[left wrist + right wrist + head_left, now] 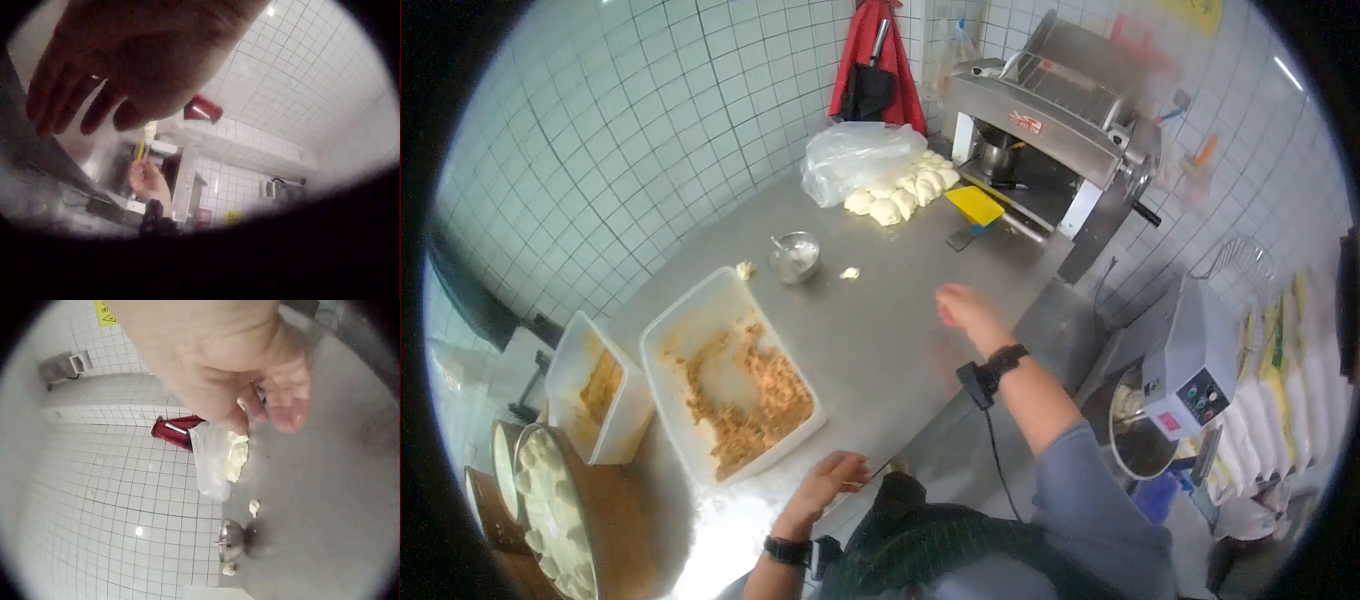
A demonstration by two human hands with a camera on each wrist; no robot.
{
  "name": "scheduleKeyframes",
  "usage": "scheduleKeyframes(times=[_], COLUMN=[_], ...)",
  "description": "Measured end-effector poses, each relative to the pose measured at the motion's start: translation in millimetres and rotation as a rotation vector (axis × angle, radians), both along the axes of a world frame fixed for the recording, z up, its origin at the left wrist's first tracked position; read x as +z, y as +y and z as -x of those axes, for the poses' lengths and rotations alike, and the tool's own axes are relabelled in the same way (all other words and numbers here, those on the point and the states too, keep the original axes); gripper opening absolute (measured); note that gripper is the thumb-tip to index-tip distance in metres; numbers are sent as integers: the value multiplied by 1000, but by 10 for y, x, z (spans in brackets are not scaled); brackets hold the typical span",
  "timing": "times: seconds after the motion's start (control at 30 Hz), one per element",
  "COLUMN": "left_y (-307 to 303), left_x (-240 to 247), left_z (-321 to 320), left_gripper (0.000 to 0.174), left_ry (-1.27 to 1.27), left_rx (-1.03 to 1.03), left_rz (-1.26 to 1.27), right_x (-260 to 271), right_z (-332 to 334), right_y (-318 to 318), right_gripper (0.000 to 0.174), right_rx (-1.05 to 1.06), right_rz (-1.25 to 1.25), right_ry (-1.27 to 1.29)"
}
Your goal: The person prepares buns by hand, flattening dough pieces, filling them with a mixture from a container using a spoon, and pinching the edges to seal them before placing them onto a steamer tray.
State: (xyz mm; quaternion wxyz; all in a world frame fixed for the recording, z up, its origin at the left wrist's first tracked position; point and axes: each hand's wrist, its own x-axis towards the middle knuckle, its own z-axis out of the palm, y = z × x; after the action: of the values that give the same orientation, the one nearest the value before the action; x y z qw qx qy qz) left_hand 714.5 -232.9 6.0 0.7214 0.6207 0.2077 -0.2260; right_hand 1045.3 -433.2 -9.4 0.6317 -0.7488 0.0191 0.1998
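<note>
My right hand (968, 310) is over the steel table (880, 330), its fingers loosely bent and nothing held in them. The right wrist view shows the same bare palm and fingers, with dough pieces (236, 456) beyond. My left hand (830, 485) hovers by the table's front edge, close to a white plastic tub (812, 425) of orange-brown filling (775, 380). Its fingers look relaxed and hold nothing in the left wrist view. Between the tub and the dough pile (900, 197) stand a metal bowl (795, 258) of white contents and a small dough lump (850, 273).
Clear plastic sheeting (855, 160) partly covers the dough pile. A yellow scraper (974, 205) lies before a steel roller machine (1040, 120). At left are a smaller tub (615, 425) and a round steamer (555, 510) of pale dough pieces. A mixer (1190, 360) stands right.
</note>
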Motion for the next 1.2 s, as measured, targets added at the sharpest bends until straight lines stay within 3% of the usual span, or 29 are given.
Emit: scheduleKeyframes(times=[0.1, 0.2, 0.3, 0.4, 0.43, 0.47, 0.53, 0.6, 0.67, 0.8, 0.87, 0.9, 1.03, 1.13, 1.2], left_y=[-8, -186, -374, -499, -550, -611, -777, -900, -1080, -1292, -1340, -1366, -1443, -1469, -1429], left_x=[69, -22, 39, 85, 82, 81, 84, 119, 120, 211, 222, 219, 126, 119, 53], left_z=[-467, -925, -1452, -1898, -2086, -2264, -2487, -2656, -2843, -3120, -3175, -3203, -3316, -3383, -3396], left_gripper=[39, 38, 39, 40, 40, 40, 39, 37, 36, 36, 38, 38, 36, 38, 38], left_ry=[-69, -92, -38, -15, -29, -40, -38, -26, 18, 80, 90, 95, 162, 146, 116], left_rx=[158, 166, 148, 202, 255, 313, 440, 545, 613, 696, 726, 735, 748, 730, 724], left_rz=[54, 112, 122, 59, 23, -13, 2, 3, 119, 83, 70, 71, 106, 105, 113], right_x=[13, -28, -8, -325, -385, -453, -617, -700, -897, -1035, -834, -909, -351, -327, -384], right_z=[-537, -1029, -1690, -2528, -2789, -3092, -3586, -3776, -3977, -4153, -4069, -4093, -4052, -3952, -3939], right_y=[74, -119, -263, -375, -319, -253, -74, 21, 175, 575, 663, 579, 541, 469, 266], right_gripper=[32, 39, 30, 18, 34, 34, 40, 49, 58, 53, 55, 57, 50, 44, 38], right_rx=[86, 74, -44, 3, -50, -25, -48, -19, -153, -248, -445, -160, -130, -145, -287], right_rz=[35, 40, 21, -79, 32, 20, 415, 444, 126, 5, -240, -209, -248, -201, -184], right_ry=[10, 50, -73, -64, -110, -107, -373, -221, -159, -143, 45, -161, 0, -147, -309])
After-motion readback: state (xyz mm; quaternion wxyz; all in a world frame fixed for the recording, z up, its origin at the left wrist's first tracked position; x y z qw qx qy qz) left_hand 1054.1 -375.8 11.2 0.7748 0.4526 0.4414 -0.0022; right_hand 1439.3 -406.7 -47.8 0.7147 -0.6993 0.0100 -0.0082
